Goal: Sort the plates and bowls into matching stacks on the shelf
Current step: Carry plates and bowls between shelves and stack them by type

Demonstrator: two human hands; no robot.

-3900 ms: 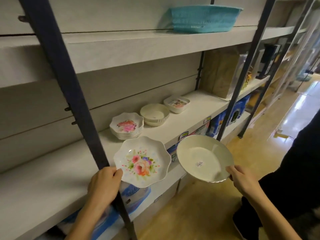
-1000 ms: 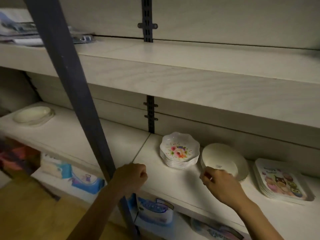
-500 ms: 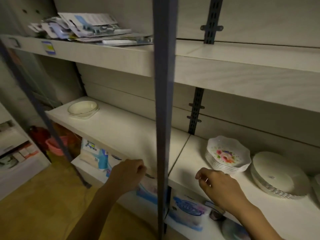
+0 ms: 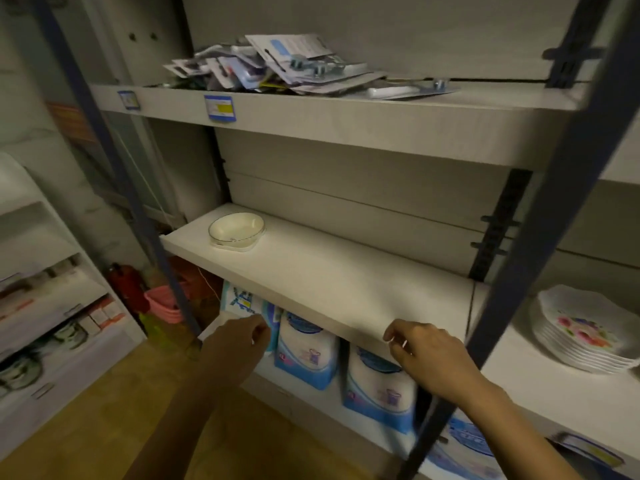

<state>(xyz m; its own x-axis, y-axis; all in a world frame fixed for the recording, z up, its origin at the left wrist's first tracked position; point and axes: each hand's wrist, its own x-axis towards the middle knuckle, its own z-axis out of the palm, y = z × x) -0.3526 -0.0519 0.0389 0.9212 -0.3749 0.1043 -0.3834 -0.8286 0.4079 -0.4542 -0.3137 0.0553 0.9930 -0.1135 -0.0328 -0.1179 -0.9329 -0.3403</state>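
A cream bowl (image 4: 236, 230) sits on a matching dish at the far left of the white shelf (image 4: 332, 285). At the right edge of the view stands a stack of scalloped floral plates (image 4: 585, 336) on the neighbouring shelf section. My left hand (image 4: 239, 344) hovers in front of the shelf's front edge with its fingers curled in and nothing in it. My right hand (image 4: 427, 358) hangs just below that edge, fingers loosely curled, also holding nothing. Both hands are well short of the bowl and the floral plates.
A dark blue upright post (image 4: 540, 237) crosses the view between my right hand and the floral plates. Blue-and-white packs (image 4: 308, 351) fill the shelf below. Carded packets (image 4: 287, 64) are piled on the upper shelf. A pink basket (image 4: 162, 303) and a white rack (image 4: 45, 306) stand at left.
The view has swung left: the floral stack slid to the right edge, the cream plates left the view and the bowl came nearer. Both hands, earlier holding plates, are empty.
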